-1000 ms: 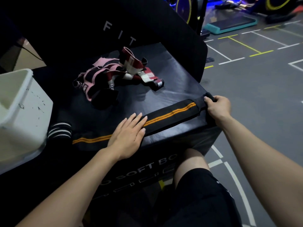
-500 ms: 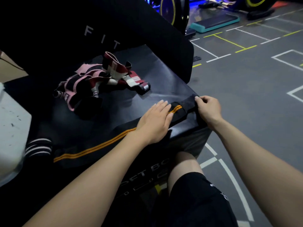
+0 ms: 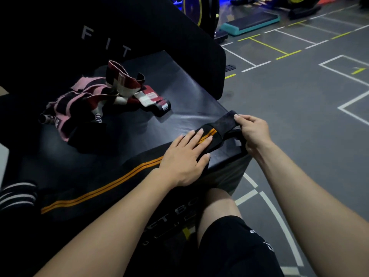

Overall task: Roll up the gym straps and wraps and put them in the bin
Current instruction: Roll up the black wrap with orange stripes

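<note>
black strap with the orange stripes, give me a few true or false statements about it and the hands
1. The left hand lies flat on the black strap with straight fingers. True.
2. The right hand pinches the strap's end, lifted off the black box. True.
3. The strap is already rolled into a tight coil. False: most of it lies stretched out flat along the box's near edge.
4. The pink and red wraps lie under the left hand. False: they sit in a loose pile farther back on the box, apart from both hands.
5. The strap's stripes are orange. True.
</note>
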